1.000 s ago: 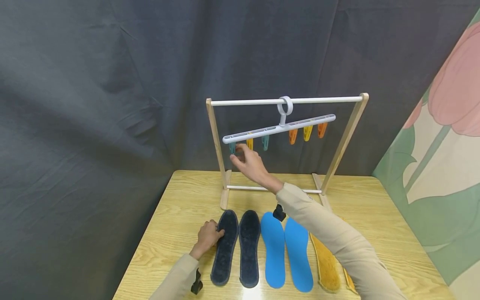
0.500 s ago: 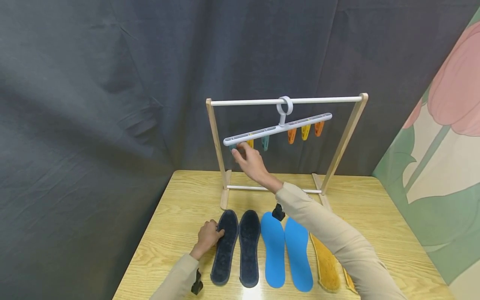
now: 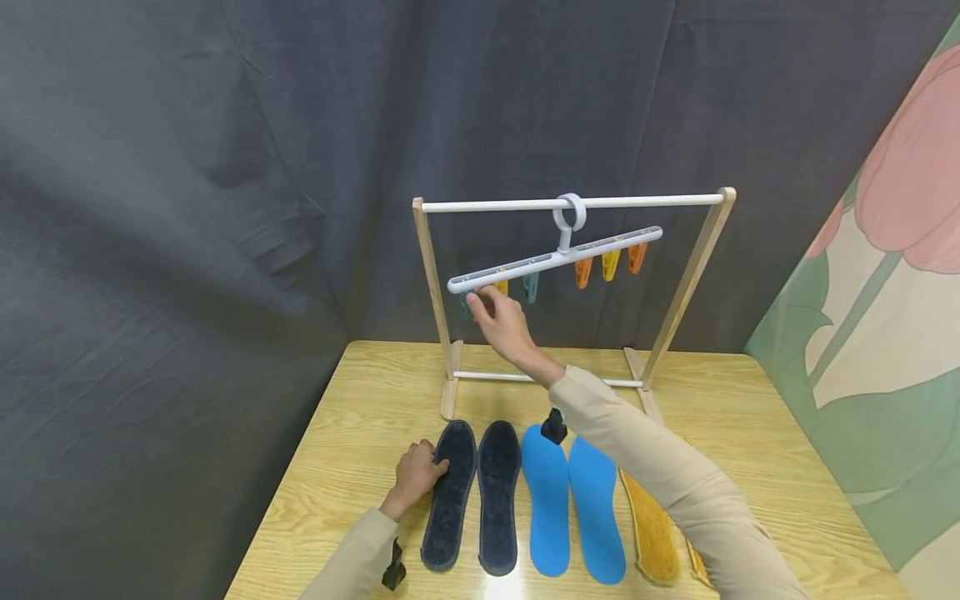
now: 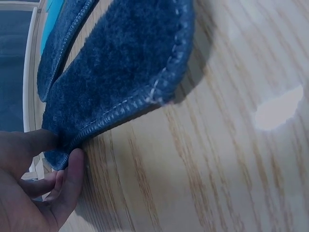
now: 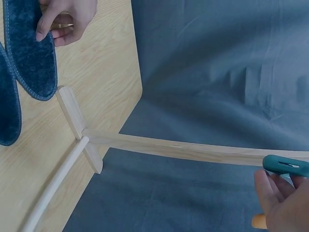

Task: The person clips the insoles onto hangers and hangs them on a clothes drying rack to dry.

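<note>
In the head view, my left hand [image 3: 417,472] pinches the edge of the leftmost dark navy insole [image 3: 450,500], which lies on the table; the left wrist view shows the thumb on its fuzzy top and fingers at the stitched rim. My right hand [image 3: 504,321] is raised to the left end of a white hanger [image 3: 555,258], thumb and fingers at the leftmost teal clothespin [image 3: 465,307]. In the right wrist view, curled fingers lie against that clothespin [image 5: 285,166]; the exact contact is partly hidden. The hanger hangs tilted, its left end lower.
A wooden rack [image 3: 429,275] with a white top bar [image 3: 495,205] carries the hanger. More yellow, teal and orange clothespins [image 3: 583,273] hang along it. A second navy insole [image 3: 498,500], two blue insoles [image 3: 550,508] and two tan ones [image 3: 651,525], partly behind my sleeve, lie on the table.
The hanger has swung slightly, its right end shifting left. My right hand has moved a little to the right and up at the teal clothespin. The left hand stays still.
</note>
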A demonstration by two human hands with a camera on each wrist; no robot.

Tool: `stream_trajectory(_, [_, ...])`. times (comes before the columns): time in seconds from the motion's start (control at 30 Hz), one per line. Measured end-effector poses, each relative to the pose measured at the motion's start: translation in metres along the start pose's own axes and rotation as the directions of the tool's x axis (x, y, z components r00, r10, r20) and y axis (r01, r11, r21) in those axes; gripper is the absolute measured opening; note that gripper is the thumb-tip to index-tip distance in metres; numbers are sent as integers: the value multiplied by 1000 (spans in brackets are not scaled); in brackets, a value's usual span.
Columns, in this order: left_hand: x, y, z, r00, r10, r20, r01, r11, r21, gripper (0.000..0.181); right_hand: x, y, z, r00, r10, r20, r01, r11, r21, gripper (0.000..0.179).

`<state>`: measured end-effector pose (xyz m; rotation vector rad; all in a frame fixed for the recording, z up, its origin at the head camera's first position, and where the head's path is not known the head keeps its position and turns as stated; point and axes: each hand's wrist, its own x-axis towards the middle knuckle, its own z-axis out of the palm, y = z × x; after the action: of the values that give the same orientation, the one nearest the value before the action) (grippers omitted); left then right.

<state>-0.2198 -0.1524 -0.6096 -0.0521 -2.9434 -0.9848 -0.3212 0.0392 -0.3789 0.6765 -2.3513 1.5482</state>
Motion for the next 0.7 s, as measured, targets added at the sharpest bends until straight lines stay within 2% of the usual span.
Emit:
stream_trajectory(0.2, [1,0,2,1000,-7,-17,8,1000,15,33,0,-2,2,999,27,-41,-28,999,-18,28])
stream_trajectory(0.4, [1,0,2,1000,-10,-12,10,1000,18,33,1,-2,5,995,60,-85,-57,998,37,25])
stream_trajectory(0.57, [1,-1,3,1000,-4,-15,4,1000,8,32,2,0,6,992,94,-79,-85,990,116,27])
stream_trajectory(0.7, [0,-1,2,1000,0,-17,0,1000,-6,32,2,1,6,995,89,-53,-83,991,110,28])
